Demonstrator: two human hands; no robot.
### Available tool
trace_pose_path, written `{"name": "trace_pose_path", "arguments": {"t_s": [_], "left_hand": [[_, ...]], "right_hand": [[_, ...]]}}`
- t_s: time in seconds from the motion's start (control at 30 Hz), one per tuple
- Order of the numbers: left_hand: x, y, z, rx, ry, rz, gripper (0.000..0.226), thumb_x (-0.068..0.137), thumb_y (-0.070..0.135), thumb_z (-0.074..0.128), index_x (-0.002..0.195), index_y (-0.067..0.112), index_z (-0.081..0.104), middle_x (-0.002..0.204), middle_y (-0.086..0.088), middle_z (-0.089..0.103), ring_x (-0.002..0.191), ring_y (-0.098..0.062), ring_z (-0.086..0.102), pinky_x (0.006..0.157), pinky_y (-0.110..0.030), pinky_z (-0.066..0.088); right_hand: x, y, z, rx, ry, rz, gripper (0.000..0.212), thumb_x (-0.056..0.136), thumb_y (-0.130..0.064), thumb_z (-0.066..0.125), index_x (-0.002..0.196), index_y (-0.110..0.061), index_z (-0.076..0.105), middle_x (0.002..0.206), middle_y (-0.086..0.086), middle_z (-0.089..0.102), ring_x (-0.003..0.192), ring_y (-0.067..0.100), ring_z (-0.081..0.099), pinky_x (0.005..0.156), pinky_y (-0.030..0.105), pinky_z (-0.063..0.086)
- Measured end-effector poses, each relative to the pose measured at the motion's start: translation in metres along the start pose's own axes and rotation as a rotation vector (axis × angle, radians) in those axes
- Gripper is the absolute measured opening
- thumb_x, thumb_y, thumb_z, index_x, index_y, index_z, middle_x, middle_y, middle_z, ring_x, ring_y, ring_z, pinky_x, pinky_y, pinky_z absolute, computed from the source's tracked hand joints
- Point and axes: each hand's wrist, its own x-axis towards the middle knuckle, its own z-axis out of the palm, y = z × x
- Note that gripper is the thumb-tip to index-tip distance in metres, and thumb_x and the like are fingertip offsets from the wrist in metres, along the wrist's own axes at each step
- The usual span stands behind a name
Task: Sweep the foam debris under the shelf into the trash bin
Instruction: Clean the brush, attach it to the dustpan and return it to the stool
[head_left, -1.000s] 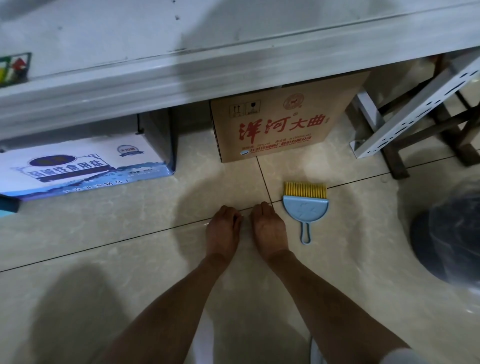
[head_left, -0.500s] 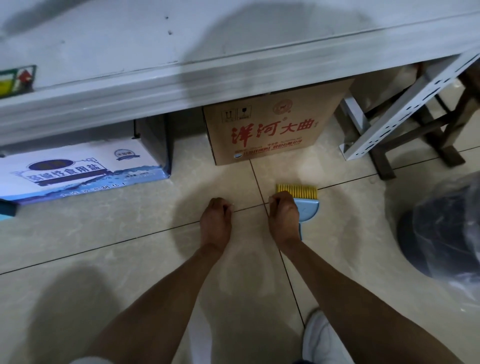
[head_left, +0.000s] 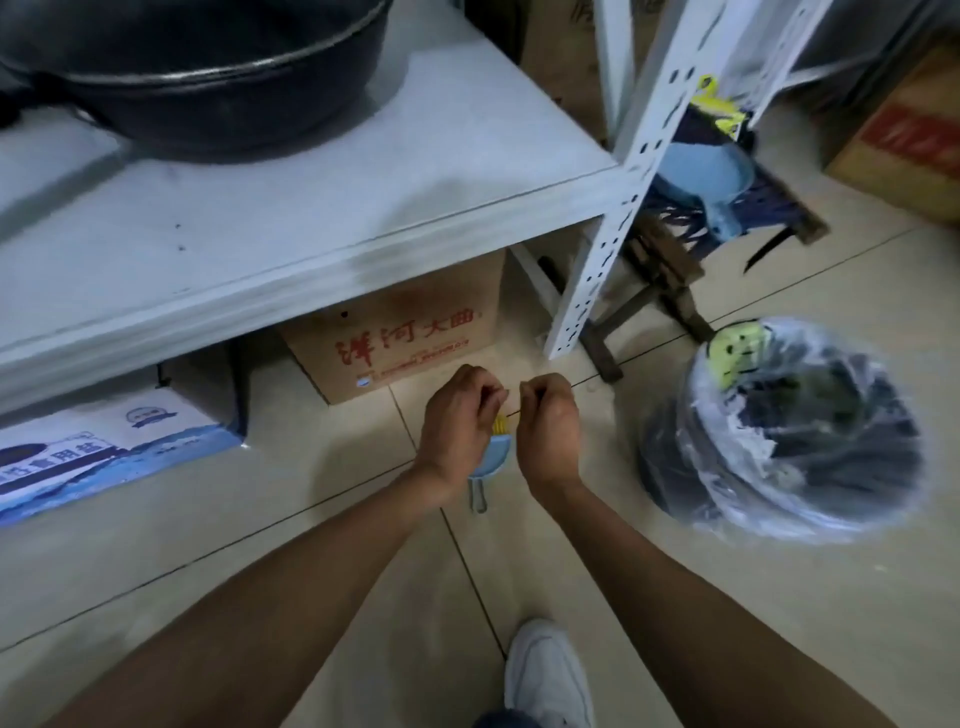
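**Both hands closed around brush set, above floor in front of shelf**

Left hand (head_left: 460, 423) and right hand (head_left: 548, 428) side by side, fingers curled inward, knuckles up. Between them, yellow bristles of brush (head_left: 500, 425) and blue dustpan (head_left: 493, 460), pan handle poking out below the wrists at 6 o'clock. Left fingers wrapped on the pan's edge; right fingers pinched together near the bristles, exact contact hidden by the knuckles. Set apparently held clear of the tile, though blur makes that unsure.

At 12 o'clock from the hands, brown box (head_left: 400, 332) with red lettering, tucked under shelf (head_left: 322, 208). At 9 o'clock, blue-and-white box (head_left: 104, 447), also under the shelf. On the shelf top at 11 o'clock, dark pot (head_left: 197, 67).

At 3 o'clock, well apart from the hands, bin (head_left: 779, 431) lined with a clear bag, a yellow-green scrap near its far rim. At 1 o'clock, white perforated post (head_left: 613, 228) of the shelf, wooden stool (head_left: 660, 275) behind it.

At 6 o'clock, near bottom edge, white shoe (head_left: 545, 675) on floor (head_left: 260, 545).

Foam debris not discernible under the shelf
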Motion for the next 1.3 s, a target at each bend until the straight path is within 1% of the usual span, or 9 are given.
{"name": "trace_pose_path", "arguments": {"t_s": [0.23, 0.4, 0.47, 0.6, 0.7, 0.83, 0.97, 1.13, 1.3], "left_hand": [[0.041, 0.121, 0.04, -0.107, -0.026, 0.159, 0.01, 0.09, 0.018, 0.062, 0.082, 0.012, 0.059, 0.084, -0.004, 0.061, 0.076, -0.013, 0.053, 0.065, -0.023, 0.036], [0.05, 0.181, 0.075, -0.121, -0.131, 0.201, 0.011, 0.089, 0.015, 0.062, 0.082, 0.008, 0.059, 0.084, -0.008, 0.06, 0.074, -0.017, 0.053, 0.067, -0.026, 0.04], [0.05, 0.197, 0.091, -0.125, -0.183, 0.193, 0.011, 0.087, 0.013, 0.064, 0.08, 0.007, 0.059, 0.084, -0.01, 0.062, 0.076, -0.022, 0.056, 0.068, -0.037, 0.047], [0.049, 0.22, 0.114, -0.032, -0.271, 0.201, 0.009, 0.085, 0.013, 0.067, 0.08, 0.012, 0.06, 0.086, -0.007, 0.064, 0.078, -0.023, 0.058, 0.069, -0.039, 0.051], [0.049, 0.23, 0.128, 0.104, -0.335, 0.203, 0.006, 0.087, 0.012, 0.065, 0.09, 0.017, 0.065, 0.106, -0.006, 0.061, 0.089, -0.025, 0.062, 0.076, -0.04, 0.054], [0.051, 0.233, 0.145, 0.28, -0.397, 0.181, 0.02, 0.094, 0.024, 0.057, 0.101, 0.013, 0.072, 0.126, -0.006, 0.052, 0.101, -0.026, 0.06, 0.083, -0.039, 0.052], [0.049, 0.233, 0.154, 0.338, -0.388, 0.193, 0.026, 0.094, 0.028, 0.057, 0.096, 0.009, 0.074, 0.127, -0.008, 0.052, 0.102, -0.025, 0.059, 0.085, -0.039, 0.052], [0.045, 0.235, 0.156, 0.296, -0.389, 0.184, 0.015, 0.087, 0.005, 0.06, 0.098, 0.009, 0.069, 0.13, -0.011, 0.049, 0.107, -0.027, 0.057, 0.089, -0.037, 0.049], [0.048, 0.232, 0.152, 0.244, -0.381, 0.207, 0.014, 0.091, 0.01, 0.057, 0.099, 0.007, 0.068, 0.127, -0.011, 0.051, 0.106, -0.025, 0.058, 0.09, -0.036, 0.049]], "right_hand": [[0.035, 0.009, -0.127, -0.038, 0.228, 0.017, 0.02, 0.098, -0.022, 0.048, 0.088, -0.006, 0.054, 0.079, 0.002, 0.051, 0.069, 0.014, 0.045, 0.065, 0.019, 0.028], [0.049, 0.043, -0.199, -0.089, 0.346, 0.121, 0.018, 0.098, -0.02, 0.049, 0.087, -0.006, 0.055, 0.078, 0.004, 0.055, 0.068, 0.018, 0.051, 0.064, 0.029, 0.039], [0.05, 0.057, -0.219, -0.167, 0.336, 0.16, 0.017, 0.097, -0.02, 0.051, 0.086, -0.008, 0.057, 0.077, 0.007, 0.062, 0.067, 0.021, 0.056, 0.062, 0.028, 0.039], [0.051, 0.079, -0.243, -0.254, 0.238, 0.233, 0.011, 0.092, -0.015, 0.061, 0.082, -0.012, 0.063, 0.078, 0.008, 0.071, 0.065, 0.021, 0.063, 0.06, 0.029, 0.049], [0.051, 0.088, -0.252, -0.303, 0.166, 0.273, 0.012, 0.088, -0.01, 0.063, 0.079, -0.017, 0.062, 0.078, 0.008, 0.073, 0.067, 0.027, 0.07, 0.064, 0.039, 0.059], [0.052, 0.094, -0.258, -0.436, 0.077, 0.264, 0.021, 0.094, -0.019, 0.055, 0.088, -0.008, 0.072, 0.085, 0.014, 0.075, 0.075, 0.029, 0.071, 0.064, 0.035, 0.057], [0.053, 0.092, -0.264, -0.524, 0.04, 0.293, 0.034, 0.099, -0.029, 0.049, 0.093, -0.002, 0.068, 0.092, 0.019, 0.073, 0.085, 0.033, 0.071, 0.063, 0.032, 0.049], [0.056, 0.093, -0.261, -0.537, 0.055, 0.26, 0.01, 0.092, -0.008, 0.056, 0.097, -0.006, 0.065, 0.102, 0.015, 0.068, 0.083, 0.031, 0.069, 0.065, 0.034, 0.053], [0.056, 0.093, -0.258, -0.6, 0.014, 0.287, 0.013, 0.094, -0.008, 0.055, 0.099, -0.009, 0.067, 0.096, 0.013, 0.073, 0.084, 0.028, 0.071, 0.068, 0.034, 0.057]]}}
